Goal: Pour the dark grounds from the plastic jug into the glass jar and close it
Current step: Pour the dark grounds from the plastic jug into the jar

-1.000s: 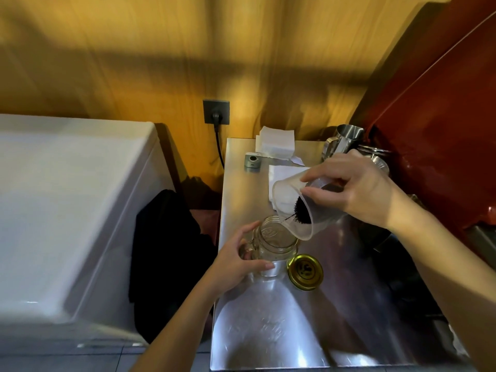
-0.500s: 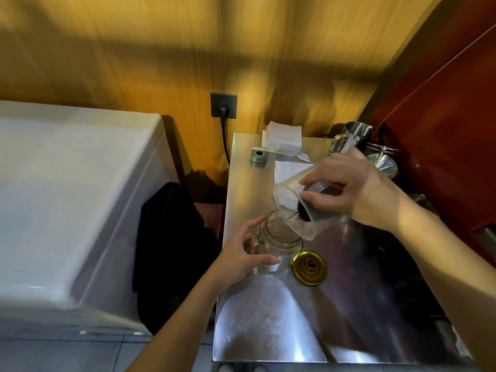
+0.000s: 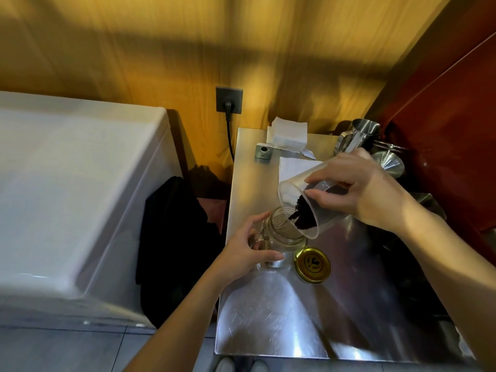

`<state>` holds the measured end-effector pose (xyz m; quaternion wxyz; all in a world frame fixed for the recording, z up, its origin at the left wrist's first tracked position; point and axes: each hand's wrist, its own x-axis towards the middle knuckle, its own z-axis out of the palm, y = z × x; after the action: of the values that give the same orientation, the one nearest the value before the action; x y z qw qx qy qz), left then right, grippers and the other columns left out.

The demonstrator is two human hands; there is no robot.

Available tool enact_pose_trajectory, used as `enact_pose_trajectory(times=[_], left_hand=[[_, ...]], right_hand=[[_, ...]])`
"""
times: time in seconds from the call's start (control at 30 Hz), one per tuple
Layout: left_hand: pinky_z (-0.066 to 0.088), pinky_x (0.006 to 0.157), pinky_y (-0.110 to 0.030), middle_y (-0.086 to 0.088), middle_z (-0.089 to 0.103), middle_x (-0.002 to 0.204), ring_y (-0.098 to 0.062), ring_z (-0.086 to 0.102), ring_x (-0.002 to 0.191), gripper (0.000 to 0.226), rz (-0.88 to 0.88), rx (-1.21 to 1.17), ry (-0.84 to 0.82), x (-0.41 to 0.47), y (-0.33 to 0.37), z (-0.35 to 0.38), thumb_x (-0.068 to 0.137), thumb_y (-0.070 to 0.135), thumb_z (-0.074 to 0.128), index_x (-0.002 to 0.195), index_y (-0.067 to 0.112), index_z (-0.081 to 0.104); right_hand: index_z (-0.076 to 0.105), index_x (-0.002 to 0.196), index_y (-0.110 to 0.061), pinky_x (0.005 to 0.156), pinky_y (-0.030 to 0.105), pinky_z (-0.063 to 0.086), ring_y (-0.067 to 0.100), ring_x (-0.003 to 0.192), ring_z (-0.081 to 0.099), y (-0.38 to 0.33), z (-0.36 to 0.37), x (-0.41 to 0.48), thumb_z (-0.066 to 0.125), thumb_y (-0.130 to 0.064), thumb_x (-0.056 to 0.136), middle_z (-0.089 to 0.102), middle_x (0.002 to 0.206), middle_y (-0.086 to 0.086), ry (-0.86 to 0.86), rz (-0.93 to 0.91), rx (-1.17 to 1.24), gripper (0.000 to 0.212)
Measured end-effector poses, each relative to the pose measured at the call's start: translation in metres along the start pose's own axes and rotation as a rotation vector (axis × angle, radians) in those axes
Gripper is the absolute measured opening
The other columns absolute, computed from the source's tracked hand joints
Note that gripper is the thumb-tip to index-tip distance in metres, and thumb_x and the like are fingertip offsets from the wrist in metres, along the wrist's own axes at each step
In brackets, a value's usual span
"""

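Head view is showing the right hand (image 3: 367,191) clamping the tilted plastic jug (image 3: 308,208), lip over the glass jar (image 3: 284,232) so grounds (image 3: 302,214) are sliding in; left hand (image 3: 248,249) is gripping the jar, steadying it; gold lid (image 3: 312,265) is waiting just beside.

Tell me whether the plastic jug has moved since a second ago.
Yes. Judged against the gold lid, the plastic jug in the right hand has tipped further, its grounds sliding toward the glass jar.

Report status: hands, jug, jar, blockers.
Left hand steadying clear glass jar. Right hand tipping clear plastic jug, dark grounds at lip. Gold metal lid off, beside jar. No blockers.
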<state>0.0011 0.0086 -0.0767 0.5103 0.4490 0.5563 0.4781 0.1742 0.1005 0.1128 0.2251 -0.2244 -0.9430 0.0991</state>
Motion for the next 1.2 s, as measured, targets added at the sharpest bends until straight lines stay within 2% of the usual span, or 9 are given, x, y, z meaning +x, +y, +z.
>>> enact_pose_trajectory(times=[0.17,0.33,0.53,0.6,0.67,0.77,0.97,1.1,1.2], left_hand=[[0.051,0.100,-0.045,0.005,0.070,0.114,-0.022,0.066,0.107,0.084,0.002,0.009,0.010,0.000,-0.001,0.000,0.058,0.035,0.095,0.124,0.059,0.048],[0.051,0.099,-0.047,0.002,0.068,0.115,-0.025,0.065,0.108,0.084,0.011,0.006,0.010,0.000,-0.001,0.001,0.058,0.036,0.094,0.124,0.059,0.048],[0.051,0.100,-0.040,0.008,0.067,0.116,-0.015,0.065,0.108,0.083,0.009,0.011,0.013,0.001,-0.003,0.001,0.057,0.036,0.094,0.121,0.062,0.047],[0.053,0.095,-0.032,0.009,0.067,0.115,-0.010,0.066,0.104,0.083,0.009,0.000,0.015,0.000,-0.003,0.003,0.055,0.040,0.093,0.119,0.064,0.047],[0.053,0.081,-0.021,0.008,0.067,0.111,-0.001,0.066,0.093,0.081,0.014,-0.012,0.026,-0.001,-0.002,0.005,0.053,0.042,0.092,0.116,0.066,0.047],[0.050,0.069,-0.015,0.006,0.067,0.107,0.003,0.064,0.080,0.079,0.026,-0.046,0.029,-0.001,-0.003,0.007,0.058,0.032,0.092,0.113,0.067,0.048],[0.050,0.071,-0.011,0.021,0.072,0.098,0.002,0.068,0.084,0.076,0.034,-0.085,0.010,-0.003,-0.003,0.007,0.061,0.026,0.091,0.113,0.065,0.051],[0.051,0.081,-0.021,0.009,0.072,0.106,-0.009,0.069,0.097,0.080,0.019,-0.081,0.028,-0.002,-0.003,0.008,0.054,0.038,0.092,0.118,0.062,0.049],[0.050,0.080,-0.018,0.008,0.070,0.110,-0.005,0.067,0.094,0.082,0.014,-0.077,0.024,-0.002,-0.002,0.008,0.054,0.039,0.092,0.119,0.062,0.048]], right_hand=[[0.072,0.083,-0.006,0.074,0.021,0.025,0.025,0.071,0.061,0.000,-0.001,-0.001,0.070,-0.028,0.073,0.071,0.075,0.009,0.024,-0.020,-0.016,0.024],[0.072,0.083,-0.006,0.072,0.031,0.026,0.025,0.065,0.058,-0.001,0.003,-0.001,0.068,-0.027,0.073,0.069,0.069,0.011,0.032,-0.031,-0.043,0.023],[0.072,0.083,-0.005,0.069,0.037,0.033,0.025,0.061,0.058,-0.003,0.003,0.003,0.067,-0.027,0.074,0.068,0.067,0.013,0.013,-0.032,-0.077,0.024],[0.072,0.082,-0.005,0.065,0.037,0.034,0.025,0.059,0.057,-0.005,0.004,0.005,0.068,-0.025,0.075,0.067,0.063,0.013,0.011,-0.037,-0.119,0.022],[0.072,0.081,-0.004,0.064,0.040,0.039,0.027,0.059,0.058,-0.007,0.005,0.007,0.071,-0.022,0.076,0.068,0.063,0.013,0.028,-0.030,-0.144,0.018],[0.072,0.077,-0.003,0.062,0.042,0.045,0.029,0.058,0.059,-0.011,0.005,0.009,0.071,-0.021,0.076,0.069,0.063,0.014,0.089,-0.012,-0.157,0.018],[0.073,0.080,-0.004,0.065,0.048,0.048,0.035,0.065,0.060,-0.017,0.011,0.014,0.069,-0.025,0.077,0.070,0.068,0.017,0.056,0.049,-0.142,0.022],[0.072,0.077,0.000,0.063,0.049,0.048,0.034,0.058,0.059,-0.016,0.009,0.015,0.075,-0.017,0.075,0.067,0.061,0.018,0.077,0.000,-0.142,0.017],[0.072,0.075,0.000,0.061,0.046,0.047,0.031,0.053,0.057,-0.015,0.009,0.015,0.078,-0.014,0.073,0.066,0.057,0.017,0.078,-0.024,-0.158,0.015]])
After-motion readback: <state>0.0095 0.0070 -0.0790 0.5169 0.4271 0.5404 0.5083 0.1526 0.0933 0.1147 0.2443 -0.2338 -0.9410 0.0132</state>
